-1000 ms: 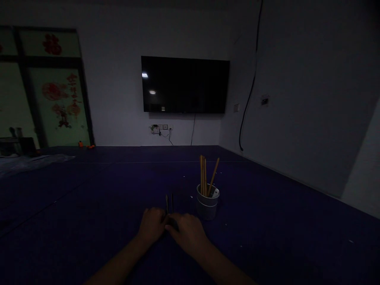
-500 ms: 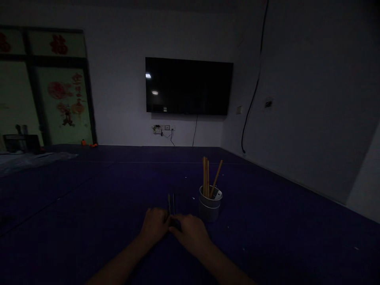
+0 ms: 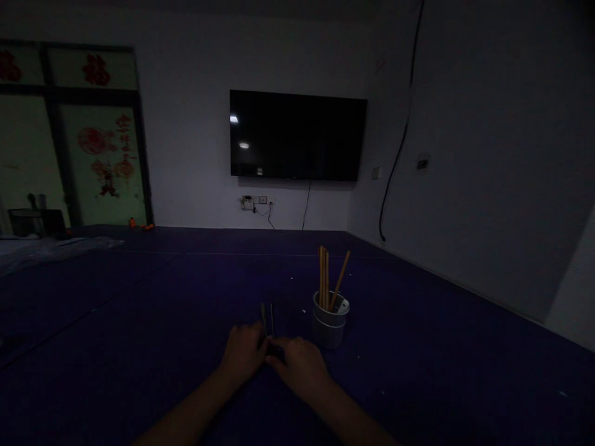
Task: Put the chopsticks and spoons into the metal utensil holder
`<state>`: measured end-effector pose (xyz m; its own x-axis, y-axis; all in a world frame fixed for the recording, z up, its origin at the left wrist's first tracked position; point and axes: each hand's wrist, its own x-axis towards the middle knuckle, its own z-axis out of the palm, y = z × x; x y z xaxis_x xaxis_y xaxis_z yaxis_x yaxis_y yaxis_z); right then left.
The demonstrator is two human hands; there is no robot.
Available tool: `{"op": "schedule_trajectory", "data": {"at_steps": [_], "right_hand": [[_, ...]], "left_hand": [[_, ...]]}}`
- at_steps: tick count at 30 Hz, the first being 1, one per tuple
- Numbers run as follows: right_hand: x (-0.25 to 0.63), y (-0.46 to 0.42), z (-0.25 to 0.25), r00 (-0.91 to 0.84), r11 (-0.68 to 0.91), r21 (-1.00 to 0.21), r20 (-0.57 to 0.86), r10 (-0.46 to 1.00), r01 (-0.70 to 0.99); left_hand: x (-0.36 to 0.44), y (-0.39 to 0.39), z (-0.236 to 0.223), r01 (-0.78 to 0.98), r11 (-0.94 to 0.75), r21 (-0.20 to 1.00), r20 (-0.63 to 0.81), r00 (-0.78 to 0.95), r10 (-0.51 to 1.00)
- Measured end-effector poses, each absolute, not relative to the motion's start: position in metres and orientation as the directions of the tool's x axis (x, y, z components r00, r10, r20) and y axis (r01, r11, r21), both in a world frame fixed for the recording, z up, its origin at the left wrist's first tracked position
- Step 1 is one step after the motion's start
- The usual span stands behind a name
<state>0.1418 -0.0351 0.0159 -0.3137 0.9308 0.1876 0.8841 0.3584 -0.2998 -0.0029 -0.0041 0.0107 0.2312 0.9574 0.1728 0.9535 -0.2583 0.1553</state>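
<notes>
Low on the dark blue surface, my left hand [image 3: 244, 350] and my right hand [image 3: 301, 364] meet with their fingertips close together. Two slender, dull metallic utensils [image 3: 272, 319] stick out beyond the fingers, side by side; their kind is too dark to tell. My left fingers are closed around the lower part of the left one, and my right thumb and fingers pinch near the lower end of the right one. Just right of my right hand stands a grey cup [image 3: 329, 331] holding several wooden chopsticks [image 3: 324, 279], one leaning right.
The blue surface [image 3: 209, 291] reaches back to the wall, with small white scraps on it. A television [image 3: 297, 136] hangs above wall sockets [image 3: 263, 200]. Clear plastic sheeting [image 3: 69, 248] and a dark box [image 3: 39, 222] lie far left. A black cable [image 3: 395, 161] hangs at right.
The left utensil's far end has tilted slightly left, and my left fingers have shifted a little along it. The cup stays put; the whole view has drifted slightly.
</notes>
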Motion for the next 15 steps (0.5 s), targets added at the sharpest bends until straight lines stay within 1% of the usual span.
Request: {"op": "schedule_trajectory", "data": {"at_steps": [5, 15], "right_hand": [[0.1414, -0.0372, 0.0197, -0.334, 0.372, -0.323, 0.169, 0.927, 0.870], [0.1397, -0.0364, 0.0171, -0.339, 0.375, -0.334, 0.163, 0.927, 0.865]], "left_hand": [[-0.0043, -0.0021, 0.0063, 0.946, -0.270, 0.178, 0.181, 0.238, 0.954], [-0.0047, 0.0010, 0.0046, 0.925, -0.293, 0.244, 0.201, 0.247, 0.948]]}}
